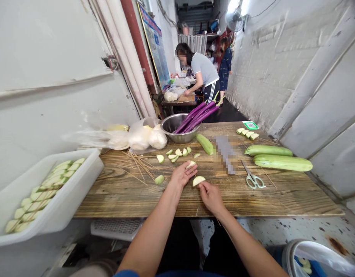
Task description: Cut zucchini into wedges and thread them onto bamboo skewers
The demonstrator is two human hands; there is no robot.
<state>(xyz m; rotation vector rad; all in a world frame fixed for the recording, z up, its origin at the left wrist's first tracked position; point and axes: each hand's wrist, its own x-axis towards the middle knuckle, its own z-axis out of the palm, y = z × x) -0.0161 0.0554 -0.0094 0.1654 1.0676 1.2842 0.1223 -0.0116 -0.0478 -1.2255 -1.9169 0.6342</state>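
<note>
From where I stand, the wooden tabletop (223,204) carries almost everything, with work pieces near the person and bulkier stock set farther back, presumably to leave elbow room. At its left end sits the white tub (97,169), close to the left arm, perhaps so that skewered rows can be laid in flat, as those inside lie. The steel bowl (180,138) stands at the back edge; its purple eggplants (194,118) jut over the rim, likely because they are too long to lie down in it. Two whole green gourds (282,163) rest off to the right, out of the arms' way.

The left hand (182,174) is turned palm up, cradling the far slice (191,164) at its fingers, seemingly as a backstop; I cannot tell whether that grip is pinching. The right hand (211,197) has its grip closed at the lower edge of the near slice (198,181), probably taking in the stick too. Both slices are above the tabletop, near its front, with a thin skewer (195,173) spanning the gap. Scissors (254,181) lie right of the hands. Loose slices (179,152) sit just beyond them, and bare sticks (138,164) fan out leftward, both handy to reach.
</note>
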